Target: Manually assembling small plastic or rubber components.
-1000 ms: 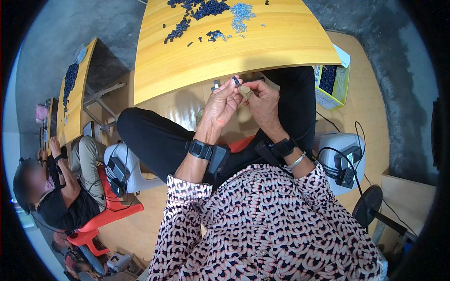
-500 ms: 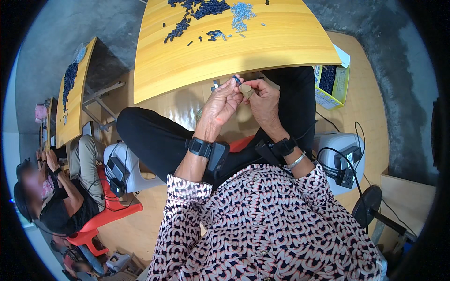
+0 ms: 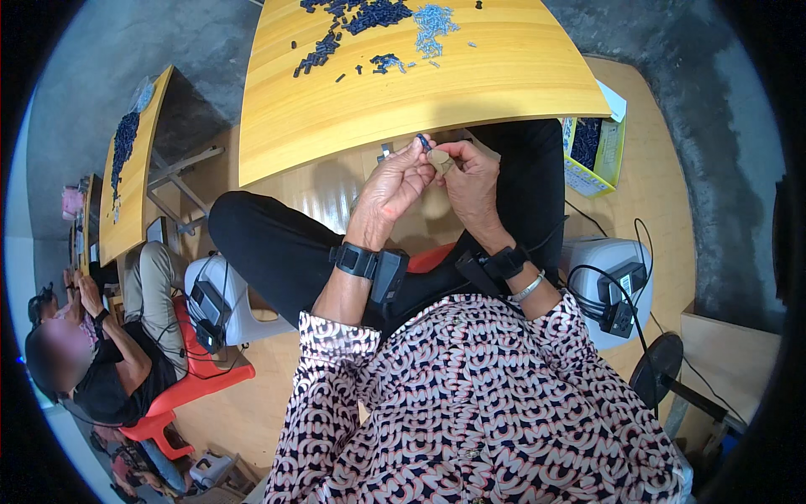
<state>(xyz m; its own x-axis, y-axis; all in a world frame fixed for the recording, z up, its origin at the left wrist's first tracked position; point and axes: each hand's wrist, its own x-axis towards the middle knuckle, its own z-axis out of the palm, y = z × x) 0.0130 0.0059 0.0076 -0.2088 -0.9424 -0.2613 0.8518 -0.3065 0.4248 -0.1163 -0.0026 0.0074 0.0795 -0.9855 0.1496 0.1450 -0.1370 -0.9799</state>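
Note:
Just past the near edge of the yellow table (image 3: 403, 101), both hands meet above my lap. A small dark blue piece (image 3: 423, 143) is pinched between the thumb and fingers of my left hand (image 3: 398, 181). My right hand (image 3: 475, 181) touches it from the other side, its fingers closed around a small tan, flat-looking piece (image 3: 440, 160). What exactly the tan piece is, I cannot make out. On the tabletop lie a heap of dark blue small parts (image 3: 376, 15) and a heap of light blue small parts (image 3: 435, 25), with a few strays nearer.
A yellow box (image 3: 594, 155) of dark parts stands right of the table. White stools with cables and black boxes flank me, one (image 3: 600, 286) at right. At left a person (image 3: 126, 353) sits on a red chair (image 3: 197, 370) beside another table (image 3: 130, 185) bearing dark parts.
My hands keep nearly the same grip and place, with only slight shifts of the left wrist and fingers. At left, the seated person's head and arms have moved a little.

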